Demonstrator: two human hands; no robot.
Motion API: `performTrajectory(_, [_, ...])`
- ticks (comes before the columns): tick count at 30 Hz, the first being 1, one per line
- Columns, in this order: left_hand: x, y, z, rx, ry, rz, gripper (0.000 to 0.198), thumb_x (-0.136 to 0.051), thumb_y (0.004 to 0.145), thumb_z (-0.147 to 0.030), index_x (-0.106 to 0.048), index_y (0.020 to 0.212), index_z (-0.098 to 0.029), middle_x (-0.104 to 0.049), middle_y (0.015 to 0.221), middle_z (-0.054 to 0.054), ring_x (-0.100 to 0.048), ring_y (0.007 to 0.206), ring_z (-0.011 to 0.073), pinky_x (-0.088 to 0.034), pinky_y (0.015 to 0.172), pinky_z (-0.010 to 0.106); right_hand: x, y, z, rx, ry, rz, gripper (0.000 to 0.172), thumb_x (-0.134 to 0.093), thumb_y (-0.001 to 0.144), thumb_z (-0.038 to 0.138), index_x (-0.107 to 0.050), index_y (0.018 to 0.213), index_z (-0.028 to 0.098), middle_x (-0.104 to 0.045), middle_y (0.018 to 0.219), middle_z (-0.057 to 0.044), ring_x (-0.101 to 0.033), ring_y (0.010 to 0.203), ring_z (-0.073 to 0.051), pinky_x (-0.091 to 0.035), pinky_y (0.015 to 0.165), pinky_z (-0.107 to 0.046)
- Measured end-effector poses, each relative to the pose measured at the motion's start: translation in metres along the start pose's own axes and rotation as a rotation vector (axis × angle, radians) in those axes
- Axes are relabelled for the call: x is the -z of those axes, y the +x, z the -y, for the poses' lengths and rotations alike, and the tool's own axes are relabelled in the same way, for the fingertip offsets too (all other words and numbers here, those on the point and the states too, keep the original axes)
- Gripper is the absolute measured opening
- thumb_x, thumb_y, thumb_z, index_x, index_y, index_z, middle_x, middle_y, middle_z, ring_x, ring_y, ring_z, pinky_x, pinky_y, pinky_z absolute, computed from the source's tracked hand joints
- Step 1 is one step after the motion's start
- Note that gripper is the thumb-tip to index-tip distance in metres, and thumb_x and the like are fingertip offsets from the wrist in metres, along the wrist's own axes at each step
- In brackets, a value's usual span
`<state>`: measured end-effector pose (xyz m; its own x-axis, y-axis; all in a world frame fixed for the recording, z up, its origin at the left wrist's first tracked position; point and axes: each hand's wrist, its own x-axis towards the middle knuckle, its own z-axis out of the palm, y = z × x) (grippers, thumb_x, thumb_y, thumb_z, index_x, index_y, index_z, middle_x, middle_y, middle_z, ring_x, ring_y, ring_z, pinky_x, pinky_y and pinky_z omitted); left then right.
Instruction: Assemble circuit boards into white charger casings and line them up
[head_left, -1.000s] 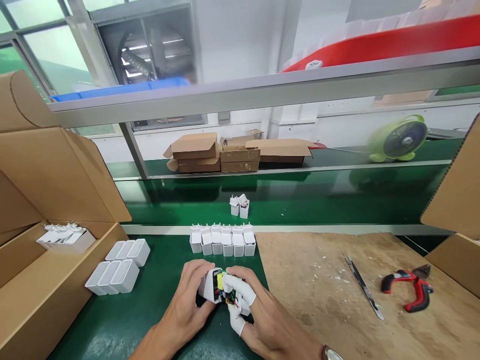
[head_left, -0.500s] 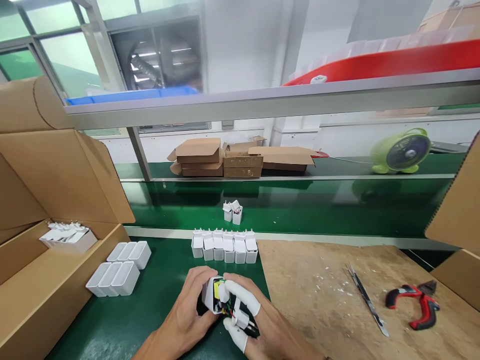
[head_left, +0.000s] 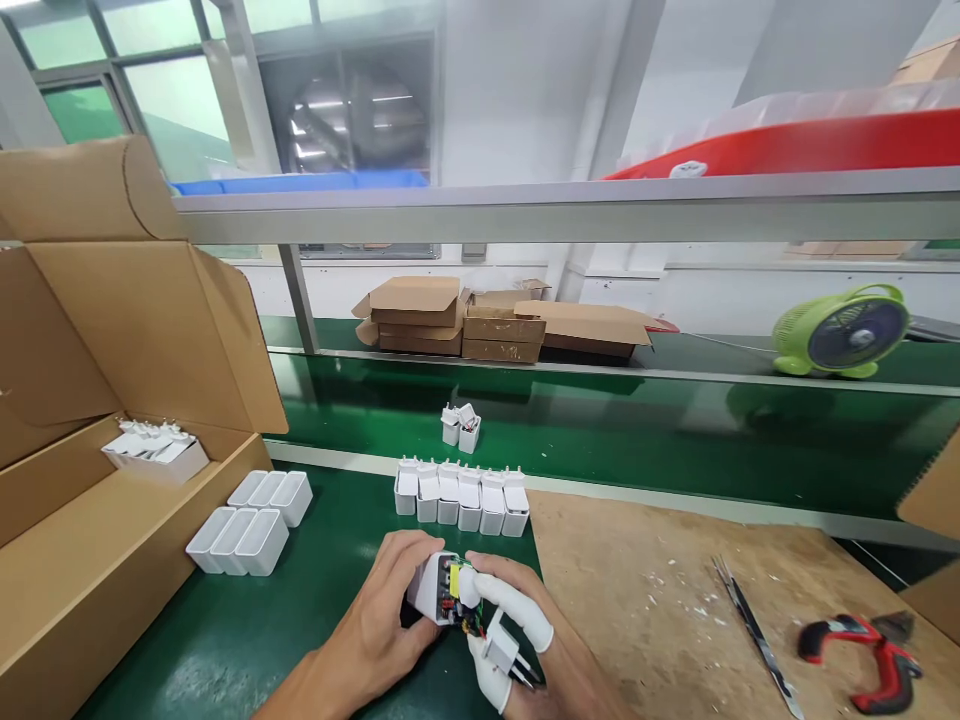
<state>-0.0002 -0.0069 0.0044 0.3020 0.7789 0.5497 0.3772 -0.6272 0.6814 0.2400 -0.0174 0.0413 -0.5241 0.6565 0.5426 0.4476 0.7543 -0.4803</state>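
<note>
My left hand (head_left: 382,620) is wrapped round a white plastic housing (head_left: 426,588) at the lower middle. A circuit board (head_left: 451,592) with a yellow part sticks out of the housing's open end. White finger covers are on two digits of my right hand (head_left: 525,620), which pinches the board's outer end. Below those fingers hangs a white plug piece (head_left: 501,645) with two metal pins, joined to the board by wires. Beyond my hands stands a row of white housings with plug pieces (head_left: 469,498).
White open cases (head_left: 261,540) stand left, beside a cardboard box (head_left: 135,560). Two more units (head_left: 469,430) sit farther back. On the brown board (head_left: 637,580) at right lie tweezers (head_left: 757,635) and red pliers (head_left: 885,660). A green fan (head_left: 840,330) is behind.
The view has shifted and tilted slightly. More of the circuit board shows outside the housing, and the right hand with the plug piece is farther from the left hand.
</note>
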Motion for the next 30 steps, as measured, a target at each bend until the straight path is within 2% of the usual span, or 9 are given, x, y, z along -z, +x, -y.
performTrajectory(7, [-0.001,-0.001,0.002,-0.021,0.004,-0.011,0.060,-0.068,0.096,-0.010,-0.047,0.149,-0.031,-0.058,0.139,0.012,-0.057,0.129,0.0309,-0.054,0.110,0.048,0.002,0.000,0.002,-0.042,0.003,0.015,0.071,-0.056,0.090,0.008,-0.042,0.155,0.031,-0.057,0.155,-0.011,-0.064,0.138,-0.025,-0.055,0.117,-0.034])
performTrajectory(11, [-0.001,0.000,0.002,-0.037,-0.001,-0.008,0.060,-0.067,0.097,-0.009,-0.046,0.149,-0.031,-0.057,0.140,0.012,-0.056,0.129,0.0310,-0.053,0.111,0.049,-0.001,-0.003,-0.005,-0.063,0.017,0.060,0.077,-0.061,0.087,0.007,-0.042,0.158,0.033,-0.057,0.157,-0.010,-0.063,0.140,-0.027,-0.054,0.118,-0.036])
performTrajectory(14, [0.000,0.001,0.002,-0.042,-0.011,-0.002,0.060,-0.066,0.098,-0.010,-0.045,0.150,-0.032,-0.056,0.140,0.012,-0.056,0.130,0.0311,-0.053,0.111,0.050,-0.005,-0.007,-0.015,-0.092,0.025,0.100,0.084,-0.062,0.085,0.007,-0.036,0.162,0.032,-0.053,0.161,-0.010,-0.061,0.143,-0.027,-0.053,0.120,-0.038])
performTrajectory(17, [0.000,0.002,0.001,-0.046,-0.018,-0.003,0.059,-0.066,0.099,-0.010,-0.045,0.150,-0.033,-0.056,0.140,0.012,-0.055,0.129,0.0310,-0.052,0.111,0.050,-0.006,-0.010,-0.021,-0.046,-0.011,0.122,0.088,-0.061,0.087,0.008,-0.029,0.165,0.033,-0.051,0.164,-0.008,-0.055,0.149,-0.027,-0.048,0.124,-0.041])
performTrajectory(26, [-0.001,0.001,0.001,-0.020,-0.020,0.031,0.062,-0.064,0.098,-0.009,-0.044,0.152,-0.032,-0.056,0.142,0.014,-0.057,0.130,0.0314,-0.055,0.109,0.049,0.005,-0.001,-0.004,-0.043,0.147,0.013,0.067,-0.061,0.096,0.013,-0.041,0.158,0.031,-0.061,0.154,-0.011,-0.065,0.138,-0.027,-0.057,0.115,-0.038])
performTrajectory(30, [-0.001,0.001,0.001,-0.027,-0.021,0.011,0.063,-0.066,0.097,-0.011,-0.044,0.152,-0.032,-0.057,0.141,0.014,-0.058,0.129,0.0315,-0.055,0.110,0.048,0.012,0.002,0.003,-0.047,0.087,0.061,0.067,-0.061,0.098,0.014,-0.039,0.159,0.031,-0.061,0.155,-0.012,-0.065,0.138,-0.026,-0.056,0.117,-0.038])
